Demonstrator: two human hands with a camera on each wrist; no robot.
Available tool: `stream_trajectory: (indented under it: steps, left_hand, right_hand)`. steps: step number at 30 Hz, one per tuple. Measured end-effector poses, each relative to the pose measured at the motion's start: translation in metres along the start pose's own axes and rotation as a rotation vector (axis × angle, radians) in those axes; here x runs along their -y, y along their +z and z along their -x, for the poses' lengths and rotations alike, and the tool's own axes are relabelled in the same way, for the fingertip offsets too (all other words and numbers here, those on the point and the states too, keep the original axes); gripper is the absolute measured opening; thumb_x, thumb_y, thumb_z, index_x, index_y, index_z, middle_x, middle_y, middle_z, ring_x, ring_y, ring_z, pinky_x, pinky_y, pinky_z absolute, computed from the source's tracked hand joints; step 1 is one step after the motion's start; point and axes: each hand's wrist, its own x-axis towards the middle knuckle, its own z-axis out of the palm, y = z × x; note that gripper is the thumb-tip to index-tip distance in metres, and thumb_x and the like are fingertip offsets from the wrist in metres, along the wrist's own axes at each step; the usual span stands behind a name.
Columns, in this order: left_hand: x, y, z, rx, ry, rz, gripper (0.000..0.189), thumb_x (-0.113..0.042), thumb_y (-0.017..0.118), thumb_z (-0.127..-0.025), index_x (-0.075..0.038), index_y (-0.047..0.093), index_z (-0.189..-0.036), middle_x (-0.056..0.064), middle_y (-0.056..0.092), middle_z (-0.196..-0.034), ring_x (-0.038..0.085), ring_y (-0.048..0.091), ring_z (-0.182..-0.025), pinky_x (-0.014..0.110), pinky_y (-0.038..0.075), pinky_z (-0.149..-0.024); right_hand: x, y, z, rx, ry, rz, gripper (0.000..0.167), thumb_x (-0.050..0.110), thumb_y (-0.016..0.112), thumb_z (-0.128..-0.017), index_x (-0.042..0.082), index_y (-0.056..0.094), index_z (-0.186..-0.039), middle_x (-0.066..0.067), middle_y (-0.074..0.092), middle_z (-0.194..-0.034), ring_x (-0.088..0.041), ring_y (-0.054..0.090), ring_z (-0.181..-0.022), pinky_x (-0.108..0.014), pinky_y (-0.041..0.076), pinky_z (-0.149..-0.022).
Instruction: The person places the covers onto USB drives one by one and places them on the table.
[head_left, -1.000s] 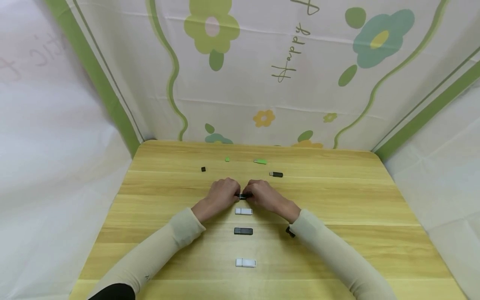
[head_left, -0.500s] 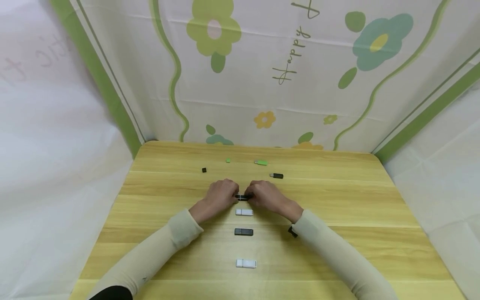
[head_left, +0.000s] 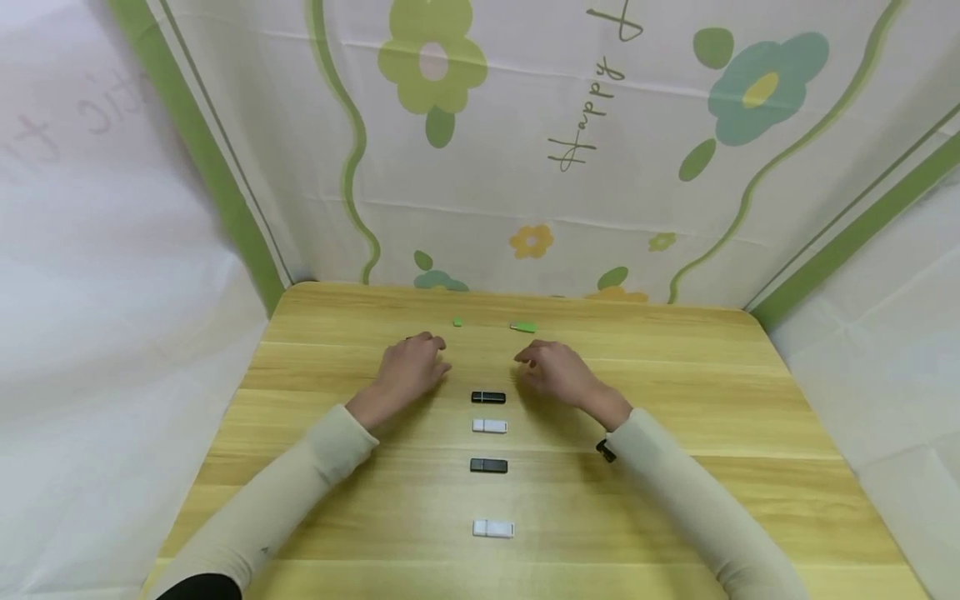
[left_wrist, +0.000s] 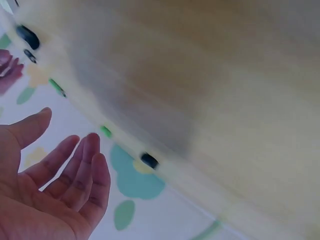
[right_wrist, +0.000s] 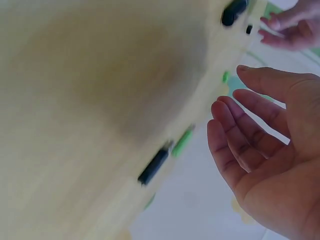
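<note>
Both hands are in the air over the table and hold nothing. My left hand (head_left: pixel 408 367), fingers relaxed, is nearest to a small black cap (left_wrist: pixel 149 160), which it mostly covers in the head view. The right hand (head_left: pixel 562 377) has loosely bent fingers. It hides an uncapped black USB stick (right_wrist: pixel 154 165) from the head camera. Between the hands lies a capped black USB stick (head_left: pixel 488 397). Behind it are a green cap (head_left: pixel 457 322) and an uncapped green USB stick (head_left: pixel 522 327) with its metal plug pointing left.
Nearer the front, a white USB stick (head_left: pixel 490 426), a black one (head_left: pixel 489 466) and another white one (head_left: pixel 493 529) line up in a column on the wooden table (head_left: pixel 360 533). A printed curtain (head_left: pixel 465 183) hangs along the table's back edge.
Both hands have let go of the capped black USB stick, which stays on the table. They have moved apart and back, the left over the black cap, the right before the uncapped black stick.
</note>
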Motion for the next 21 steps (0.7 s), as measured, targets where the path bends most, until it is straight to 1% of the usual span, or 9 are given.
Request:
stream_trajectory:
  steps: [5,9,14,17,21]
  left_hand:
    - [0.018,-0.01,-0.004,0.019,-0.047,-0.027,0.042,-0.024,0.079,-0.097,0.001,0.07,-0.13,0.019,0.072,-0.119,0.035,0.071,-0.103,0.049,0.063,-0.079]
    - [0.031,-0.014,-0.006,0.034,-0.065,-0.034,0.04,-0.02,0.079,-0.097,0.003,0.069,-0.128,0.02,0.071,-0.118,0.036,0.07,-0.103,0.048,0.062,-0.079]
    - [0.043,-0.016,-0.01,0.072,-0.104,-0.029,0.038,-0.017,0.075,-0.099,0.004,0.067,-0.128,0.022,0.069,-0.121,0.038,0.069,-0.107,0.052,0.061,-0.081]
    - [0.05,-0.015,-0.014,0.092,-0.117,-0.043,0.036,-0.018,0.074,-0.099,0.005,0.067,-0.126,0.023,0.069,-0.12,0.039,0.068,-0.104,0.053,0.061,-0.08]
    - [0.058,-0.014,-0.018,0.096,-0.114,-0.057,0.029,-0.017,0.075,-0.099,0.005,0.068,-0.115,0.021,0.069,-0.11,0.035,0.067,-0.092,0.05,0.06,-0.074]
  right_hand:
    - [-0.016,-0.012,0.001,-0.021,0.041,0.022,0.035,0.002,0.083,-0.089,-0.005,0.075,-0.121,-0.019,0.075,-0.118,-0.033,0.073,-0.105,-0.048,0.06,-0.089]
    - [-0.033,-0.013,0.001,-0.03,0.05,0.059,0.036,0.003,0.083,-0.089,-0.005,0.074,-0.122,-0.02,0.074,-0.12,-0.037,0.071,-0.11,-0.052,0.058,-0.093]
    - [-0.053,-0.012,0.002,-0.023,0.054,0.088,0.036,0.003,0.083,-0.089,-0.007,0.073,-0.122,-0.021,0.073,-0.119,-0.04,0.069,-0.112,-0.053,0.057,-0.095]
    - [-0.062,-0.011,0.003,-0.015,0.069,0.087,0.036,0.002,0.083,-0.088,-0.007,0.073,-0.121,-0.022,0.073,-0.118,-0.04,0.069,-0.109,-0.054,0.057,-0.093]
    - [-0.071,-0.009,0.004,0.001,0.101,0.072,0.033,0.003,0.082,-0.089,-0.006,0.074,-0.12,-0.021,0.073,-0.114,-0.036,0.07,-0.101,-0.052,0.058,-0.088]
